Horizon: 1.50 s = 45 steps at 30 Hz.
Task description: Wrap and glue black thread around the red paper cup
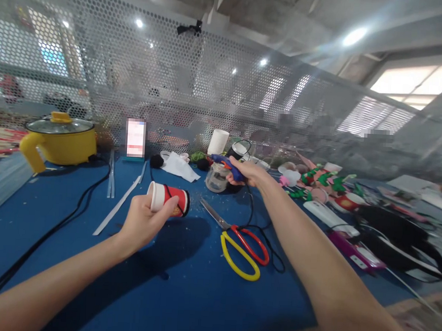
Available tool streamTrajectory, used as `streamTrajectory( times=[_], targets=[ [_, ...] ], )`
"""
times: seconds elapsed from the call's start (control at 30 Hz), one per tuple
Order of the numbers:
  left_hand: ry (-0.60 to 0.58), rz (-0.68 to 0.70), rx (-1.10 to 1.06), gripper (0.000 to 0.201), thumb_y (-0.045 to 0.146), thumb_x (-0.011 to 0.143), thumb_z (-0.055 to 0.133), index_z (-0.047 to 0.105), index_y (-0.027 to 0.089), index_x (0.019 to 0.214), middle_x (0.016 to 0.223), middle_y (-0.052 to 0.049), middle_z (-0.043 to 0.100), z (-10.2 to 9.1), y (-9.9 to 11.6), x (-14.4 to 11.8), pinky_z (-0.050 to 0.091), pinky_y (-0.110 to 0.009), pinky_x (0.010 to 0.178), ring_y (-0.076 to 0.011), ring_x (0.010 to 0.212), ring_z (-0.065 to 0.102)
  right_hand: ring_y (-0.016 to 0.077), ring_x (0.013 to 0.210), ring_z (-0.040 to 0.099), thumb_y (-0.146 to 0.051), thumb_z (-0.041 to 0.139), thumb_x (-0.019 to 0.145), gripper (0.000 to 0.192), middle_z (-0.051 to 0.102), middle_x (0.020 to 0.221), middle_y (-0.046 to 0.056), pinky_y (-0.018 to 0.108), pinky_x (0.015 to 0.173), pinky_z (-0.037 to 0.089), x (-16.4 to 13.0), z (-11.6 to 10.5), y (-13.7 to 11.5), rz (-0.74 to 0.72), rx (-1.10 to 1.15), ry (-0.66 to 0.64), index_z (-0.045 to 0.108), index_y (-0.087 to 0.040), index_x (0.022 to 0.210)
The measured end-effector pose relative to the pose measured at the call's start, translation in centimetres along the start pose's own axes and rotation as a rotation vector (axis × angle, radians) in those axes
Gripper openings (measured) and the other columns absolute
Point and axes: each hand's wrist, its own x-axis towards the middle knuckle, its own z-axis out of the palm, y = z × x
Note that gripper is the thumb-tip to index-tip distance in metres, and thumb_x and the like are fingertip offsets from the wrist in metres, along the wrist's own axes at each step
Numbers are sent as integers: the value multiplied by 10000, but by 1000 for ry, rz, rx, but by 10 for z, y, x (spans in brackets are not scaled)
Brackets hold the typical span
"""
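Observation:
My left hand (144,221) is closed around a red and white paper cup (180,203), tipped on its side above the blue table. Black cord runs across the cup and round its far end. Farther off, my right hand (245,171) grips a blue glue gun (237,173) with an orange trigger, beside the top of a clear glass jar (216,179); whether they touch I cannot tell. A black cable hangs down below my right hand. Between my arms lie scissors (223,224) with one red and one yellow handle, blades apart.
A yellow electric pot (70,143) stands at the left, near clear sticks (5,184). A phone (135,137) stands upright at the back, near stacked white cups (218,142). To the right are a purple power strip (357,251), a black strap (395,234) and craft pieces. Perforated metal screens the back.

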Motion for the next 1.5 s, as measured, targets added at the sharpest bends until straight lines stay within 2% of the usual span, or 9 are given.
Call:
streamTrajectory(
  times=[0.17,0.23,0.3,0.4,0.77,1.03,1.13,1.27,1.5],
  targets=[
    [-3,-23,2,424,313,712,512,220,190,430,425,63,203,0,1,-1,155,-203,349,-47,396,183,270,920,529,-357,559,709,232,612,794,129,351,755,401,-38,-6,-10,-223,-216,254,568,-154,597],
    [-8,-20,13,431,315,709,517,223,187,421,418,64,207,0,2,-2,163,-198,348,-44,391,189,216,844,537,-346,554,710,194,602,809,85,326,750,389,-66,3,-16,-494,-315,277,593,-162,663],
    [-32,1,23,406,312,711,519,287,174,407,405,61,254,1,1,-4,193,-191,350,-45,385,222,147,702,534,-351,527,738,203,590,753,43,278,669,405,-96,17,-21,-755,-293,121,598,-165,699],
    [-128,60,36,299,294,732,501,497,137,478,427,27,425,1,-1,-7,282,-190,384,-65,404,348,122,689,512,-347,561,724,185,553,733,22,251,643,402,-130,41,-25,-879,-245,-113,588,-166,693],
    [-105,483,332,303,224,719,491,460,150,427,379,41,417,2,-2,-7,249,-187,380,-55,363,321,103,648,498,-244,569,697,85,539,737,5,252,601,388,-136,61,-16,-708,-212,-293,563,-165,666],
    [-97,578,373,271,205,719,487,490,156,452,387,31,450,2,-1,-6,287,-192,392,-67,381,356,97,624,470,-160,508,666,69,512,705,1,245,587,372,-138,57,-16,-777,-262,-280,520,-163,598],
    [-110,496,322,264,245,709,508,519,158,460,390,22,465,1,1,-6,299,-196,396,-74,385,372,98,619,464,-135,512,631,69,511,684,-3,241,582,377,-138,54,-18,-782,-195,-258,483,-165,576],
    [-214,133,127,246,301,720,522,574,152,532,414,23,466,-1,10,-6,288,-186,368,-69,378,358,91,540,462,-168,499,650,43,523,602,-15,227,504,377,-135,49,-20,-665,-50,-255,478,-170,613],
    [-180,-188,-151,338,356,650,572,442,149,415,358,56,340,2,19,-1,197,-178,308,-45,341,255,82,649,538,-170,553,686,114,577,710,-19,217,614,441,-126,43,-21,-632,251,-373,542,-170,799]
  ],
)
